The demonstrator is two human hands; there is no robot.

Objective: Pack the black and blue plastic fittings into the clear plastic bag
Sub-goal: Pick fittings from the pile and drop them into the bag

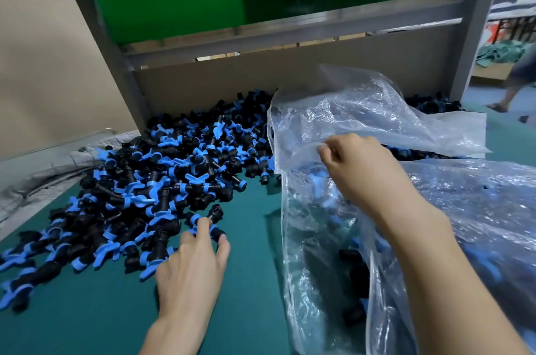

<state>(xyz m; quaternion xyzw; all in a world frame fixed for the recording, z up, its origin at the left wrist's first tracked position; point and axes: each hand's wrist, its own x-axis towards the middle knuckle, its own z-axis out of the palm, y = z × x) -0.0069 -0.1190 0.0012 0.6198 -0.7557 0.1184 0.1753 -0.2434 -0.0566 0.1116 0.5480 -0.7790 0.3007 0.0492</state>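
Right up close, on the near right, the clear plastic bag (pixel 319 253) fills the corner, its bottom cut off by the picture's edge. Black and blue shapes show dimly through the crinkled film: fittings inside, too blurred to count. The right hand (pixel 356 160) pinches the bag's upper rim between thumb and curled fingers, holding it raised. More clear film spreads to the right and far behind it; same bag or another, I cannot tell.

Over to the left, the left hand (pixel 193 262) sits at the near edge of the heap, fingertips and thumb closed round a single fitting (pixel 216 212), the grip itself mostly hidden under the fingers. The two hands are well apart.

Beyond, the pile of fittings (pixel 174 169) sprawls over the green table (pixel 246 282), from the near left back to a cardboard wall (pixel 232 85), its right part hidden behind the bag. A grey frame (pixel 113 44) stands over it, with a green panel (pixel 168 6) above. Crumpled grey sheeting (pixel 43 172) lies at the left edge. Far right, a person's leg (pixel 519 79) is cut off by the frame.
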